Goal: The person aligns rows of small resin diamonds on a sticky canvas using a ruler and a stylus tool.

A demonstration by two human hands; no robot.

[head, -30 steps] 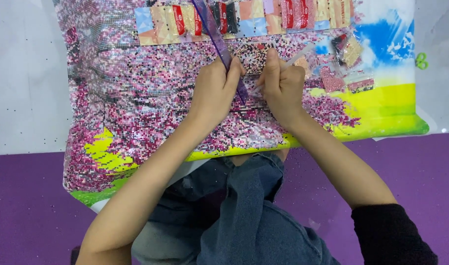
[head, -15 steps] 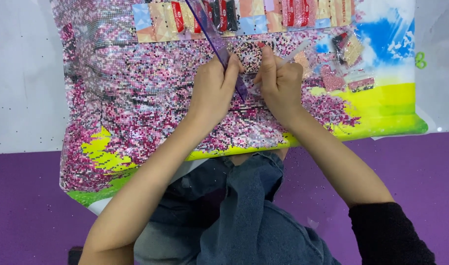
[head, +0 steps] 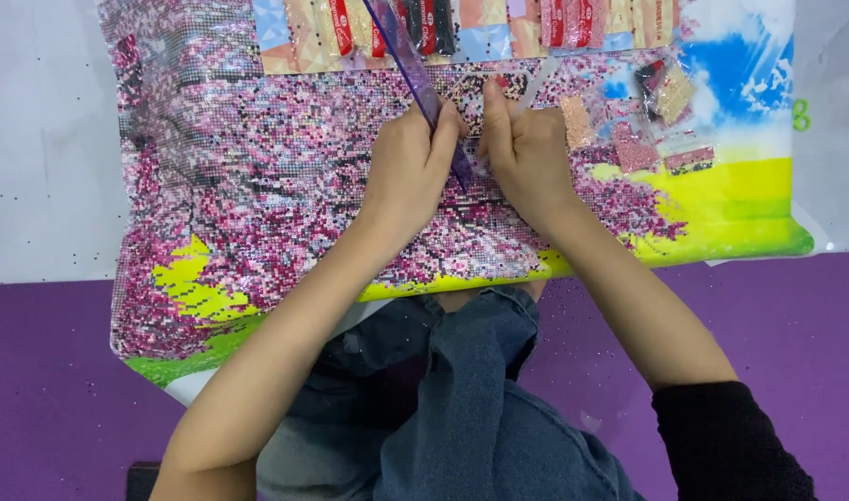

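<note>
Both hands shifted slightly up-canvas: left hand (head: 411,167) pinches purple ruler (head: 415,79), long axis running up-left; right hand (head: 527,158) grips pen (head: 534,88); bead packets (head: 670,93) beside.

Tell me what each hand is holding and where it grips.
The left hand pins the purple ruler near its lower end. The right hand grips a clear pen low on its shaft.
</note>
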